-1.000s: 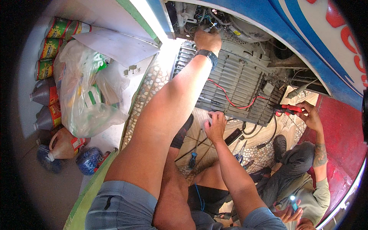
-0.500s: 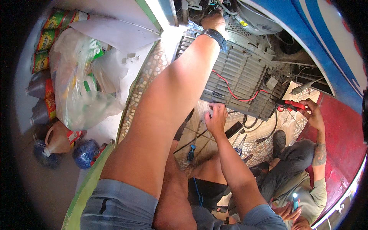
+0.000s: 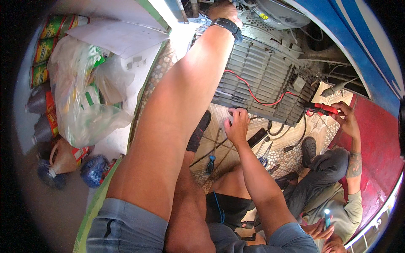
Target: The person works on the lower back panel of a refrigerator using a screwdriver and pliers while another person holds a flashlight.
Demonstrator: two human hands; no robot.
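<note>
My left hand (image 3: 224, 14), with a dark watch at the wrist, reaches into the machine's lower compartment at the top of the view; its fingertips are hidden. Below it lies a dusty slatted metal grille (image 3: 253, 84) with a red wire (image 3: 263, 102) across it. My right hand (image 3: 237, 128) rests with loosely bent, parted fingers at the grille's lower edge, holding nothing that I can see. Near it on the tiles are a blue screwdriver (image 3: 211, 164), scissors-like tools (image 3: 263, 158) and black cords (image 3: 276, 133). The compartment also holds a metal housing (image 3: 280, 19) and tangled wiring.
A co-worker's hand (image 3: 348, 118) holds a red clamp tool (image 3: 322, 110) at the grille's right; their other hand (image 3: 320, 230) holds a lit torch (image 3: 327, 218). To the left, a white ledge (image 3: 126, 63) bears cans (image 3: 44, 50), bottles (image 3: 63, 156) and plastic bags (image 3: 84, 88).
My left hand has moved farther up into the compartment. The whole view has shifted, so the scene sits slightly higher. My right hand stays at the grille's edge.
</note>
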